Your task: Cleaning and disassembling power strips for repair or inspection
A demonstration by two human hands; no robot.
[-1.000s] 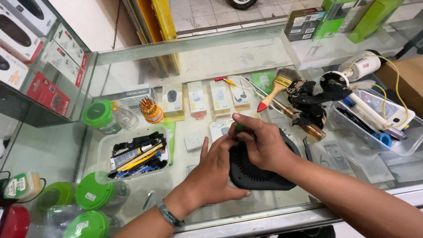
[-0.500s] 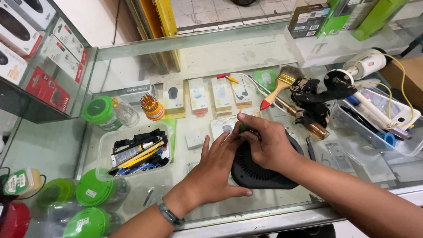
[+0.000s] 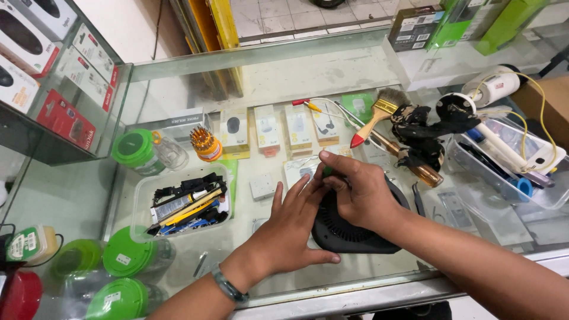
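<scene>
Left hand (image 3: 290,228) lies flat, fingers spread, against a black vented device (image 3: 355,234) on the glass counter (image 3: 284,77); right hand (image 3: 358,192) is closed over its top. Left: clear tub (image 3: 142,195) of tools, green-lidded jars (image 3: 127,258). Beyond: row of yellow-edged accessory packages (image 3: 281,127), then green boxes (image 3: 468,24).

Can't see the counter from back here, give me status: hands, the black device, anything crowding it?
Both hands on black round device: left hand flat against its side, right hand gripping on top. Tweezers and brush lie close by.
</scene>
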